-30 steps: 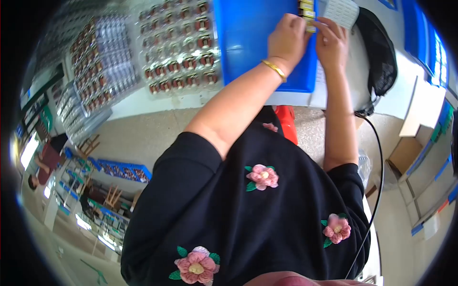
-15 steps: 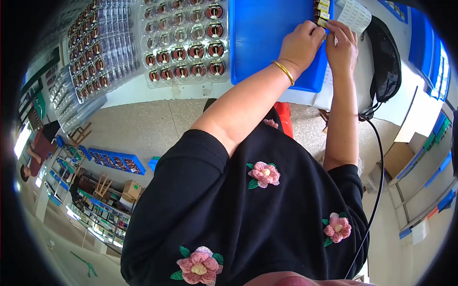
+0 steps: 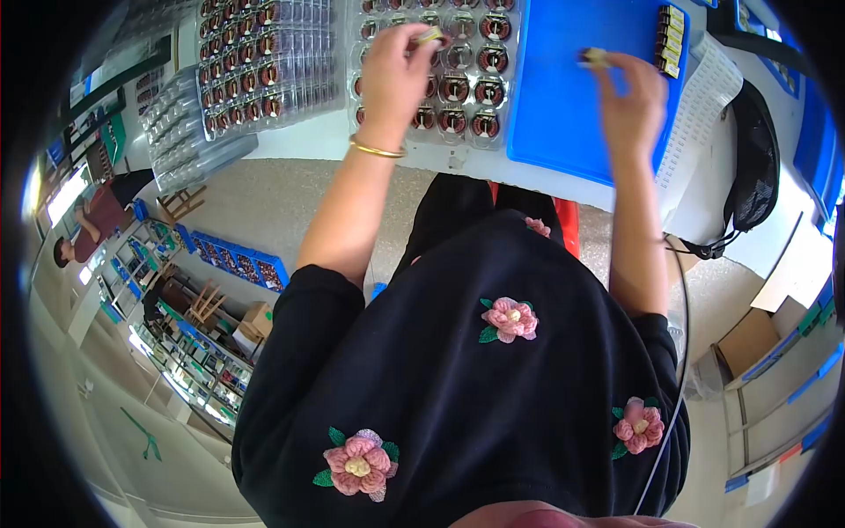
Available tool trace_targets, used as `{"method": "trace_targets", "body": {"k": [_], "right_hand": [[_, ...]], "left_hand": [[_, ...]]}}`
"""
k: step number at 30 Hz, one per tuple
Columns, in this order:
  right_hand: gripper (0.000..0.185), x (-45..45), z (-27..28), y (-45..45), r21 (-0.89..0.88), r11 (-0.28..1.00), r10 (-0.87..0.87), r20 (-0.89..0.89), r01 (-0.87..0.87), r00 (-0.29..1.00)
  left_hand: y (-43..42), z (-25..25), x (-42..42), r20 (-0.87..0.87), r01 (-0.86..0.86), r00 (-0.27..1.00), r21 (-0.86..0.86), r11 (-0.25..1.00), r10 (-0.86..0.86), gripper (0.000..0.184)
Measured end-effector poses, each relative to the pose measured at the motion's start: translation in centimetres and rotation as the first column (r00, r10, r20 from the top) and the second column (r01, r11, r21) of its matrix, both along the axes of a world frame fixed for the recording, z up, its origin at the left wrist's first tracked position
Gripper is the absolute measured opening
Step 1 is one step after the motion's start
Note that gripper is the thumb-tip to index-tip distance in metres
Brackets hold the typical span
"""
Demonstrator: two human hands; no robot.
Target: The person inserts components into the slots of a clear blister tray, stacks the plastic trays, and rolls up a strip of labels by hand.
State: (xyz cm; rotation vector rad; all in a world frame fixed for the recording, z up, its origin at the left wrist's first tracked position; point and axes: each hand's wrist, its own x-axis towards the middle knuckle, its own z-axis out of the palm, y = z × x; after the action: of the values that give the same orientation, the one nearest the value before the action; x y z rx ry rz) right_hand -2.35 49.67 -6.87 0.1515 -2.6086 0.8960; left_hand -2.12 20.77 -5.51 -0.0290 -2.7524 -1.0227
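Tray (image 3: 554,114) of blue colour lies before the person, and I tell the other places from it. Along its right edge stands a short row (image 3: 671,40) of coils with yellow labels; these seem to be labelled already, though I cannot count them surely. Over the tray, to the left of this row, the right hand (image 3: 635,101) pinches a small dark and yellow piece (image 3: 593,58) between thumb and fingers; it is blurred, so I cannot tell if it is a whole coil. To the left of the tray, the left hand (image 3: 396,84) pinches a coil (image 3: 429,36) with a pale yellow face, above the clear pack (image 3: 469,106). This coil appears raised from the pockets, not seated.

The pack lies just beside the tray and holds many dark coils (image 3: 452,90), on which I see no yellow from above. Glare covers some pockets, so I cannot say whether all are filled. Farther left of the tray, a stack (image 3: 304,75) of similar packs also bears coils. By my judgement the work is somewhere in its middle, but how much is left I cannot tell. A printed sheet (image 3: 700,110) lies just right of the tray, and beyond it a black bag (image 3: 754,158).
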Motion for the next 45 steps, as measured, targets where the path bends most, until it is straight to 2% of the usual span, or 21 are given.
{"method": "trace_targets", "body": {"k": [2,4,5,8,9,13,15,17,18,20,21,22,25,29,32,34,36,39,41,45], "right_hand": [[0.015,-0.2,0.7,-5.6,-0.139,0.982,0.127,-0.011,-0.127,0.992],[0.017,-0.5,0.4,-9.7,-0.199,0.953,0.232,-0.004,-0.228,0.973],[0.017,-0.6,-0.3,-11.2,-0.172,0.955,0.246,0.012,-0.24,0.969],[0.016,-1.1,-1.4,-13.3,-0.053,0.958,0.285,0.124,-0.281,0.95],[0.017,-1.3,-1.8,-13.7,-0.036,0.957,0.289,0.161,-0.287,0.944],[0.022,-2.2,-2.1,-14.4,0.048,0.962,0.248,0.245,-0.267,0.937],[0.025,-2.3,-1.8,-13.7,0.081,0.973,0.192,0.234,-0.215,0.953],[0.027,-2.5,-1.5,-12.2,0.067,0.98,0.172,0.172,-0.186,0.97],[0.027,-2.5,-1.3,-10.2,0.062,0.992,0.1,0.115,-0.107,0.988],[0.026,-2.5,-1.2,-5.8,0.02,0.999,-0.031,-0.007,0.031,0.999],[0.022,-2.5,-1.5,-2.7,0.012,0.993,-0.113,-0.099,0.115,0.989],[0.02,-2.4,-1.7,0.5,0.052,0.981,-0.177,-0.128,0.185,0.976],[0.03,-2.3,-2.1,8.2,0.091,0.96,-0.248,-0.162,0.264,0.955],[0.047,-3.0,-1.8,11.8,0.206,0.97,-0.126,-0.006,0.125,0.992],[0.046,-3.5,-2.3,12.6,0.265,0.963,-0.077,0.073,0.055,0.994],[0.039,-3.8,-2.5,12.9,0.241,0.97,-0.057,0.056,0.042,0.997],[0.034,-3.8,-1.9,12.5,0.24,0.97,-0.038,0.032,0.029,0.999],[0.022,-4.3,-2.1,13.0,0.242,0.967,0.085,-0.013,-0.08,0.996],[0.023,-4.5,-2.9,13.2,0.227,0.968,0.117,-0.037,-0.106,0.992],[0.017,-4.3,-2.6,11.8,0.298,0.954,0.027,0.019,-0.031,0.999]], "left_hand": [[-2.4,-0.6,0.0,0.074,0.015,0.997,-0.084,0.996,-0.009,0.02],[-3.1,-1.4,0.1,0.142,0.06,0.989,-0.049,0.997,-0.052,0.021],[-3.5,-1.7,0.1,0.173,0.081,0.982,-0.032,0.996,-0.074,0.022],[-3.1,-2.4,0.1,0.11,0.065,0.993,-0.164,0.984,-0.048,0.022],[-3.0,-2.3,0.1,0.139,0.032,0.99,-0.204,0.979,-0.003,0.021],[-2.5,-1.7,-0.4,0.179,0.014,0.984,-0.213,0.977,0.025,0.032],[-3.1,-3.0,-1.2,0.116,0.07,0.992,-0.224,0.972,-0.045,0.042],[-1.6,-1.7,-1.7,0.133,0.027,0.991,-0.21,0.977,0.001,0.034],[-0.5,-1.5,-2.2,0.125,0.012,0.992,-0.182,0.983,0.012,0.031],[2.8,-1.2,-3.6,-0.021,0.209,0.976,-0.174,0.962,-0.216,0.028],[5.5,-1.1,-4.2,-0.035,0.27,0.961,-0.099,0.958,-0.274,0.028],[8.2,-0.9,-4.5,0.009,0.335,0.942,-0.011,0.942,-0.335,0.028],[16.6,-2.0,-5.2,-0.12,0.471,0.879,0.067,0.879,-0.462,0.032],[23.5,-4.0,-5.4,-0.207,0.472,0.856,-0.058,0.88,-0.473,0.025],[25.1,-5.2,-5.1,-0.211,0.448,0.862,-0.111,0.887,-0.462,0.022],[25.3,-5.2,-4.7,-0.236,0.436,0.86,-0.119,0.892,-0.452,0.023],[25.9,-5.5,-4.5,-0.231,0.429,0.867,-0.107,0.897,-0.442,0.017],[26.5,-5.2,-4.5,-0.248,0.418,0.868,-0.101,0.903,-0.43,0.01],[25.9,-5.0,-4.5,-0.24,0.411,0.876,-0.085,0.908,-0.419,0.012],[21.6,-2.9,-3.6,-0.145,0.362,0.925,0.05,0.931,-0.352,0.023]]}}
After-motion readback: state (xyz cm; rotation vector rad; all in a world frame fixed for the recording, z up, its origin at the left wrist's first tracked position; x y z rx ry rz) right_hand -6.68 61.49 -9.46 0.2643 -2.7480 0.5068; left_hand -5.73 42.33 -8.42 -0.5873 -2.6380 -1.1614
